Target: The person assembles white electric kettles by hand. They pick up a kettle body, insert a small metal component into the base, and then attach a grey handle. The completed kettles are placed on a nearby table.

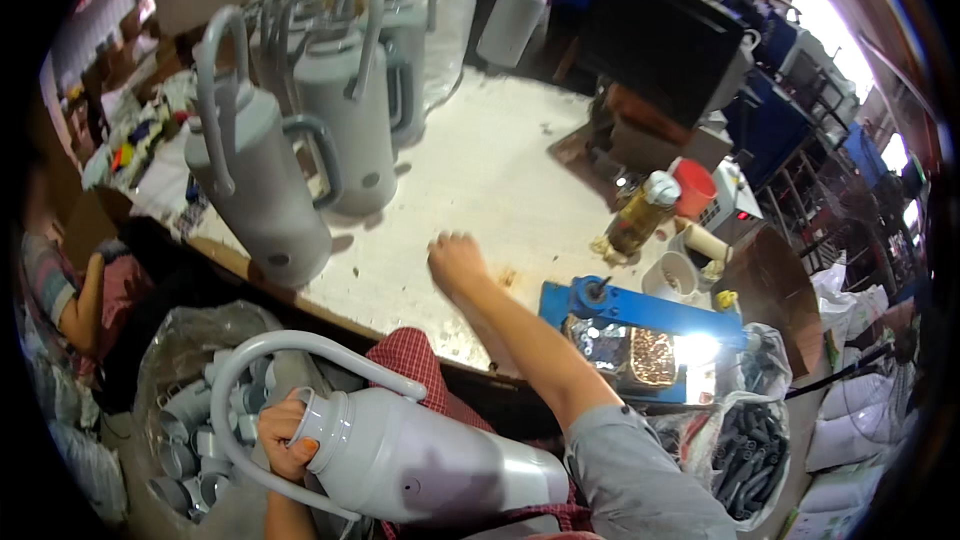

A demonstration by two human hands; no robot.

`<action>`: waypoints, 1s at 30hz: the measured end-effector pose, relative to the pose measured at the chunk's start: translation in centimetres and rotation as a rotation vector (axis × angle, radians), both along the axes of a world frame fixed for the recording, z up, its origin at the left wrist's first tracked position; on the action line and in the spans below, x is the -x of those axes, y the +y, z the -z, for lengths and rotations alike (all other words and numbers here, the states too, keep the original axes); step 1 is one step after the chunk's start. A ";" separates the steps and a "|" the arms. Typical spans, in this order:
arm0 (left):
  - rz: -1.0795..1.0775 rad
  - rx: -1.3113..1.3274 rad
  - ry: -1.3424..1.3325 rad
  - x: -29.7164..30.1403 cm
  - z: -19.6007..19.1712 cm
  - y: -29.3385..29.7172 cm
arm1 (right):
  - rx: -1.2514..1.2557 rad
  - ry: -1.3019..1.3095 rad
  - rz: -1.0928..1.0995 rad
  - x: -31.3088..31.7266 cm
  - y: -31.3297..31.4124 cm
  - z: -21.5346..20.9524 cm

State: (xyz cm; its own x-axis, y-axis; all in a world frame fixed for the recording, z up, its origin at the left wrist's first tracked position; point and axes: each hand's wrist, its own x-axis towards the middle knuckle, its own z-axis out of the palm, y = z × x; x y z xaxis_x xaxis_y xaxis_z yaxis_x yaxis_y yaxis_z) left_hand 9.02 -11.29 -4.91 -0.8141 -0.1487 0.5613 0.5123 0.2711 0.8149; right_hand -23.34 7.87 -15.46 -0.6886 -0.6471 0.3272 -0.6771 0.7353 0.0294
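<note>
Across my lap lies a large light grey bottle [430, 452], tilted on its side with its neck toward the left. A long curved grey loop handle [300, 342] arches over its top end, and a small dark spot marks its body. My left hand [287, 435] is closed around the neck. My right hand [457, 262] is on the white tabletop [480, 160], fingers curled down and together; what they hold, if anything, is hidden. Left of it stand several similar grey bottles [262, 180] with loop handles; some show side handles.
A blue hand-press fixture [650, 305] with a bright lamp sits right, near an amber drink bottle [640, 215], red cup [693, 188] and black monitor [655, 40]. Bags of grey parts [195, 430] and dark handles [745, 455] flank me. Another person [85, 290] sits left.
</note>
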 end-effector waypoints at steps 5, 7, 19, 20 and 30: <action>-0.076 0.001 -0.016 -2.0 -0.7 0.7 | 0.697 -0.250 -0.373 -12.1 5.0 -12.1; -0.108 0.016 -0.031 -3.3 -0.5 0.6 | 0.814 -0.199 -0.357 -15.0 9.8 -17.1; -0.034 0.039 -0.111 -1.9 -3.9 4.7 | 0.807 -0.490 0.002 -12.0 21.5 -19.1; -0.039 0.052 -0.109 -2.0 -3.9 4.4 | 0.839 -0.535 0.006 -11.8 21.7 -19.3; -0.133 0.049 -0.127 -2.0 -1.1 2.9 | 0.699 -0.681 -0.037 -10.4 22.3 -20.5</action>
